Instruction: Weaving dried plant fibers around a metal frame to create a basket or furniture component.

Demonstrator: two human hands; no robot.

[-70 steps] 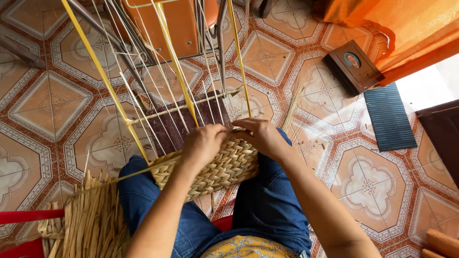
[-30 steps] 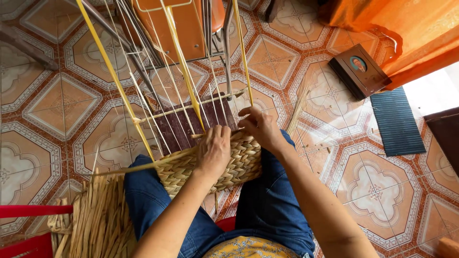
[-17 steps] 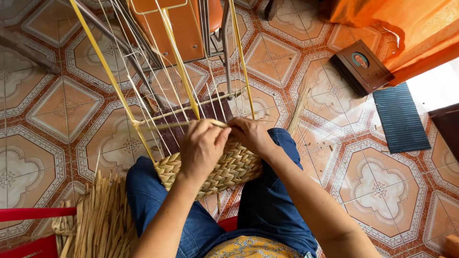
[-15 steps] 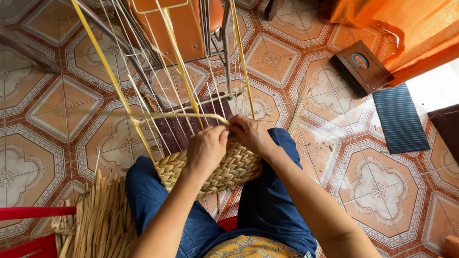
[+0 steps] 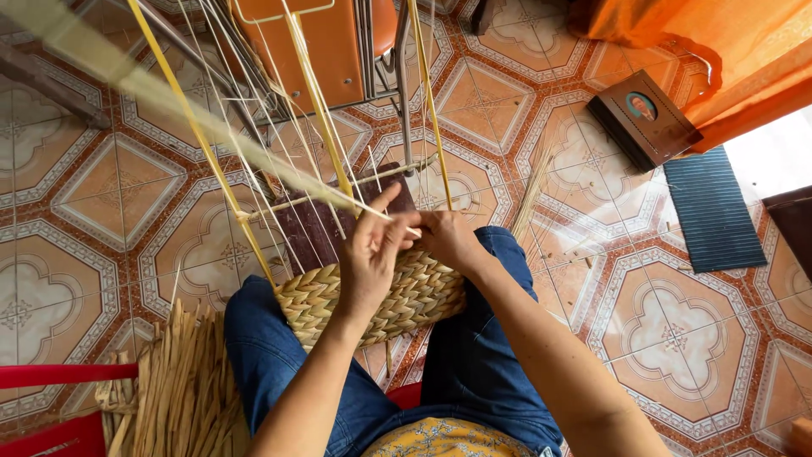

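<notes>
Left hand (image 5: 370, 258) half open, fingers pinching a pale reed strand (image 5: 254, 152) above the woven mat (image 5: 372, 300) on the lap. Right hand (image 5: 444, 237) curled, pressing the mat's upper edge; grip unclear.

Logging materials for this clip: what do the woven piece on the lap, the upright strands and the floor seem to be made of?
The woven piece looks like dried plant fibre, perhaps sedge or seagrass: tan, matte, plaited bands. The upright strands seem stiffer straw-yellow strips, thin and smooth. The left hand and right hand work at their base. The floor appears to be glazed ceramic tile: glossy, patterned, with grout lines.
</notes>
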